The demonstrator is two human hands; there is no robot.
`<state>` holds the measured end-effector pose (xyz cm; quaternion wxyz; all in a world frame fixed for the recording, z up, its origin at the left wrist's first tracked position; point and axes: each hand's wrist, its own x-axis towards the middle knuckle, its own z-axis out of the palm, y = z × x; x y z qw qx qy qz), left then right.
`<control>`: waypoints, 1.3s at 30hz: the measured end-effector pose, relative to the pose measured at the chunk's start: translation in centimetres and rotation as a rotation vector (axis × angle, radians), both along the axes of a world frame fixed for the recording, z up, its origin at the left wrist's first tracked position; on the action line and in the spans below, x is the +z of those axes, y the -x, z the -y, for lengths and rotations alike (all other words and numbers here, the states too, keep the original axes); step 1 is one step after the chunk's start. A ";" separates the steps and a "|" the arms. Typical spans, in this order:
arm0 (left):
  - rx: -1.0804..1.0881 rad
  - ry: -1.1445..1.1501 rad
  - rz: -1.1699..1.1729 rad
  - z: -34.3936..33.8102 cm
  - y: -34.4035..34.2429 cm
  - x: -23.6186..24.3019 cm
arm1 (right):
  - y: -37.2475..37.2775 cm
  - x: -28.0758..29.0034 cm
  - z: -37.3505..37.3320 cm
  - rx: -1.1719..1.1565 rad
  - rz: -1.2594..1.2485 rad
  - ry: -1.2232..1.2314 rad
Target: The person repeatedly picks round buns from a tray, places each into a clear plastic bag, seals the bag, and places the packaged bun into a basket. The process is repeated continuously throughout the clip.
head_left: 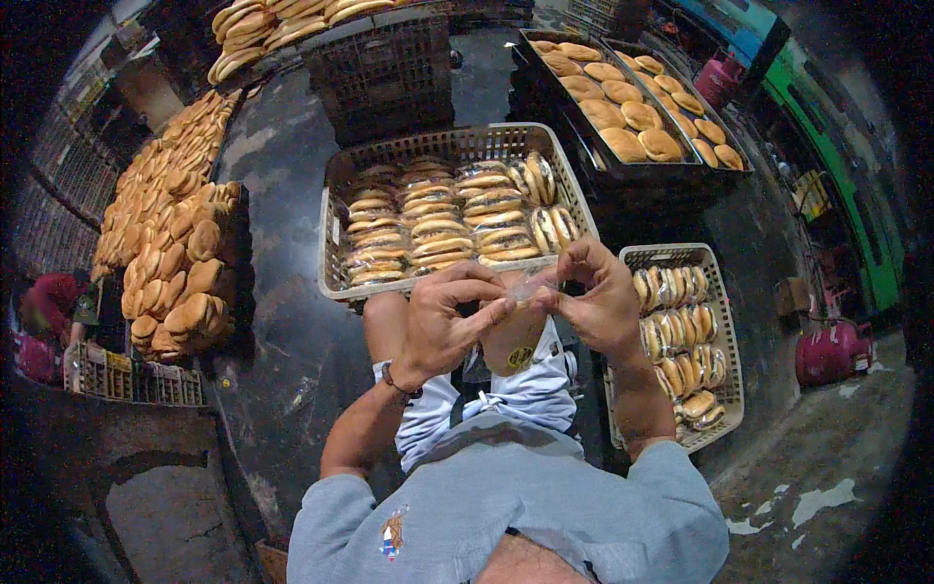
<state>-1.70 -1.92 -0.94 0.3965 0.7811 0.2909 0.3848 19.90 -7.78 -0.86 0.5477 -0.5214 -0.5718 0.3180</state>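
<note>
A small piece of clear plastic, bag-like and crumpled, is stretched between my two hands above my lap. My left hand pinches its left side between thumb and finger. On the other side, my right hand pinches it with thumb and forefinger. Whether anything is inside the plastic, I cannot tell. Just beyond my hands stands a pale plastic crate with rows of filled buns in clear wrappers. A second pale crate beside my right forearm holds more wrapped buns.
Dark trays of unwrapped round buns stand at the far right. Large heaps of loose buns lie on the left. Dark crates stand ahead. A pink gas cylinder is at the right, and another person is at the left edge.
</note>
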 end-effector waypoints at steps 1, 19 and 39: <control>0.017 0.000 0.001 0.1 -0.1 0.2 | -0.2 -0.4 -0.1 -0.007 0.045 -0.003; -0.084 0.302 0.080 0.2 -0.2 0.6 | 0.5 1.0 0.3 0.097 0.252 -0.124; 0.000 0.622 0.447 -3.5 -6.2 -3.8 | -2.7 -1.9 -2.1 -0.046 0.373 -0.233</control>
